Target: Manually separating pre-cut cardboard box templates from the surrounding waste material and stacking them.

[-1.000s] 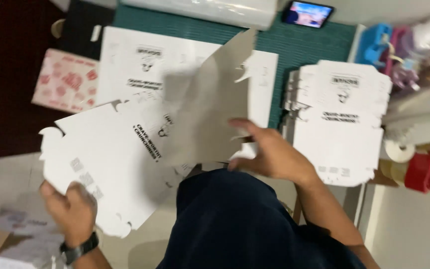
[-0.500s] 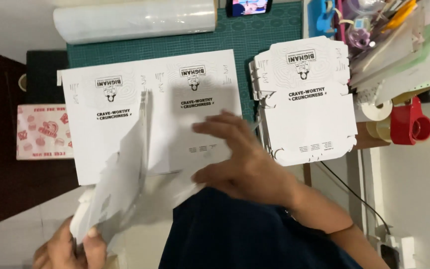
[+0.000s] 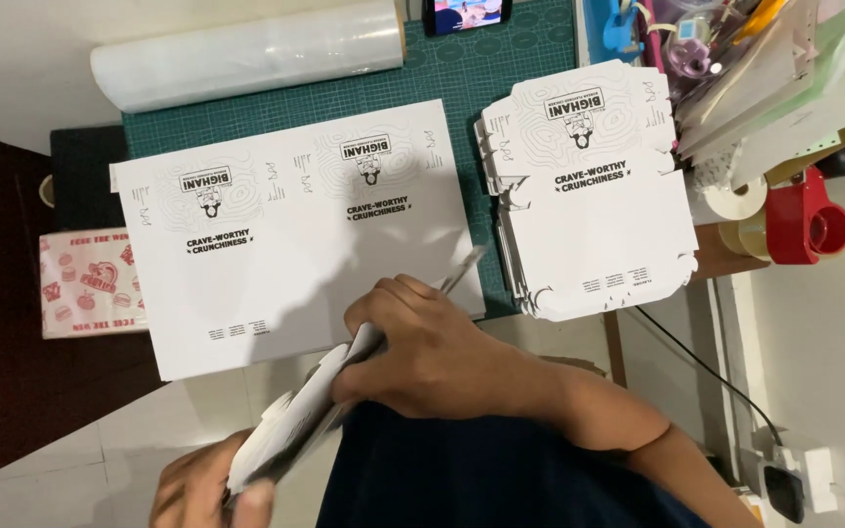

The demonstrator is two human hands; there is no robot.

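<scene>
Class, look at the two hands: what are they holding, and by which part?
Both grip a folded white card sheet: left hand at its lower end, right hand around its upper part.

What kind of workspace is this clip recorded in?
Probably a small packaging or craft workstation. A green cutting mat carries a flat printed sheet and a stack of die-cut box blanks, with a roll of clear film and a red tape dispenser alongside.

Clear film roll [image 3: 246, 54] on green mat [image 3: 501, 78]; red tape dispenser [image 3: 804, 220], perhaps; phone [image 3: 466, 12].
</scene>
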